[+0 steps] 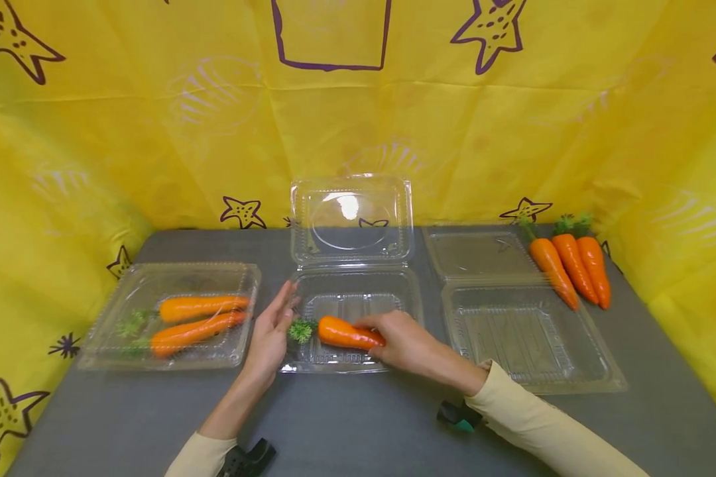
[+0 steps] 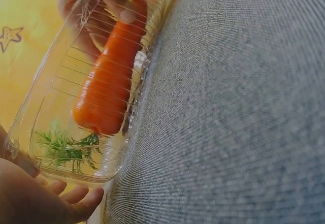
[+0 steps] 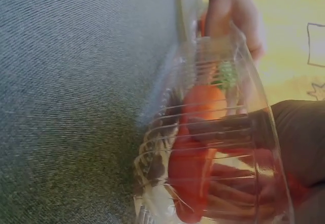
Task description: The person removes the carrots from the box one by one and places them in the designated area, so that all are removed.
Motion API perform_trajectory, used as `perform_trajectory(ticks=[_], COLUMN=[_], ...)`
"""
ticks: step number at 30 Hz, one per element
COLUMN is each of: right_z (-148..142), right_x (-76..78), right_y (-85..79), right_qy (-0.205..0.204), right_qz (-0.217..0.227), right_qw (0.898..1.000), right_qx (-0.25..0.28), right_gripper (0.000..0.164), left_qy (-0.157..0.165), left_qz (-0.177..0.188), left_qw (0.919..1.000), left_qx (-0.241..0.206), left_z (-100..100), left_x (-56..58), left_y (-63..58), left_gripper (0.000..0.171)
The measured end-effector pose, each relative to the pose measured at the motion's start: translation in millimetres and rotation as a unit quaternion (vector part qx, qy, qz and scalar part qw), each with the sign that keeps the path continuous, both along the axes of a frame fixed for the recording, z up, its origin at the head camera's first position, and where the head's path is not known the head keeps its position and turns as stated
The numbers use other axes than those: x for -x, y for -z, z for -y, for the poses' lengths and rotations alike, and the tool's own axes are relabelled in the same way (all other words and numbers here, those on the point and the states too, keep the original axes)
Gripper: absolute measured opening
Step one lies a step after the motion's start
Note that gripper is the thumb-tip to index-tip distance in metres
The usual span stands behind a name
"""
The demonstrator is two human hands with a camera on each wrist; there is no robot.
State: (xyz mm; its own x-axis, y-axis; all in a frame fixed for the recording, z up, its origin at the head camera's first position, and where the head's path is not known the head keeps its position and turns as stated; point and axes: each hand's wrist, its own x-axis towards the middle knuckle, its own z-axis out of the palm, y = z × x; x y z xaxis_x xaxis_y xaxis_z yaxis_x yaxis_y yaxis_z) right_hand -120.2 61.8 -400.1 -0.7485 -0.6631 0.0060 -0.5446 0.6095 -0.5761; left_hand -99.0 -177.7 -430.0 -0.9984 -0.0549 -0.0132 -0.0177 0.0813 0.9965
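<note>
In the head view a clear plastic clamshell container point(image 1: 414, 298) stands in the middle, its lid point(image 1: 310, 218) raised at the back. An orange carrot point(image 1: 340, 331) with a green leafy top point(image 1: 301, 331) lies across its tray. My right hand point(image 1: 400, 338) reaches inside and pinches the carrot near its narrow tip. The left wrist view shows this carrot point(image 2: 109, 82) through the clear wall, with the thumb over it. Along the container's left side is my left hand point(image 1: 271, 331), fingers extended against the rim near the leafy top.
To the left, a clamshell container point(image 1: 98, 331) with its lid down holds two carrots point(image 1: 197, 331). On the right stands an opened container point(image 1: 596, 364), lid point(image 1: 471, 255) laid back. Three carrots point(image 1: 573, 265) lie over its back right corner. A yellow patterned cloth point(image 1: 334, 119) hangs behind the grey table point(image 1: 358, 424).
</note>
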Motion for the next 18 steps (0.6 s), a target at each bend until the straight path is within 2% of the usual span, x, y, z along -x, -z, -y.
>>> perform_trajectory(ticks=[9, 14, 18], right_z=[1, -3, -7], right_x=[-0.8, -0.7, 0.6], right_y=[-3.9, -12.0, -20.2], right_qy=[0.03, 0.039, 0.047], right_qz=[0.0, 0.006, -0.006], right_qw=[1.0, 0.999, 0.999], right_qx=[0.002, 0.016, 0.026], right_gripper=[0.045, 0.046, 0.045], left_qy=[-0.003, -0.003, -0.002], left_qz=[0.004, 0.005, 0.007], left_qw=[0.9999, 0.9999, 0.9999], left_qx=[0.01, 0.009, 0.007], left_z=[0, 0, -1], left_x=[0.6, 0.7, 0.7], left_y=[-0.8, -0.9, -1.3], left_gripper=[0.054, 0.054, 0.054])
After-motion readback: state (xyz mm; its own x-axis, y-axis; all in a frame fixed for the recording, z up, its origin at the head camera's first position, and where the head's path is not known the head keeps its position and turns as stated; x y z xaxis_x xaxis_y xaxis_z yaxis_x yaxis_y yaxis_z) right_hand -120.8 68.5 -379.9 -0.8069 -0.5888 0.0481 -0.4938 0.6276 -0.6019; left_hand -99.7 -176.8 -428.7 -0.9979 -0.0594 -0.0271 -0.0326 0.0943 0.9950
